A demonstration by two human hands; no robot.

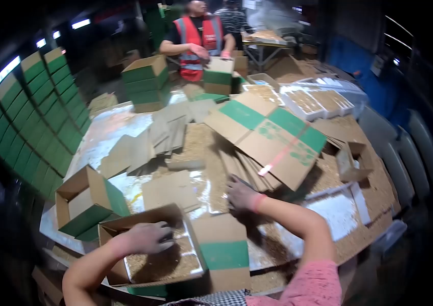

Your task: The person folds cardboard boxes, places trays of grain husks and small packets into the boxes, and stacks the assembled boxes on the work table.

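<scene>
My left hand (147, 238), in a greyish glove, hovers over an open cardboard box (105, 235) in front of me. Its fingers are loosely bent and apart, with nothing seen in them. Inside that box lies a white tray (194, 250) filled with brown, crumbly material. My right hand (242, 196), gloved too, reaches forward beside a leaning stack of cardboard sheets (237, 166). Its fingers look spread; whether they touch the sheets is unclear. Over the stack lies a large flat carton (272, 127) with green bands.
Another open green-and-brown box (84, 201) stands at the left. Loose cardboard pieces (168, 191) and crumbs cover much of the table (106, 135). Filled white trays (318, 102) sit at the back right. Stacked boxes (27, 112) rise on the left. A person (201, 38) in a red vest works opposite.
</scene>
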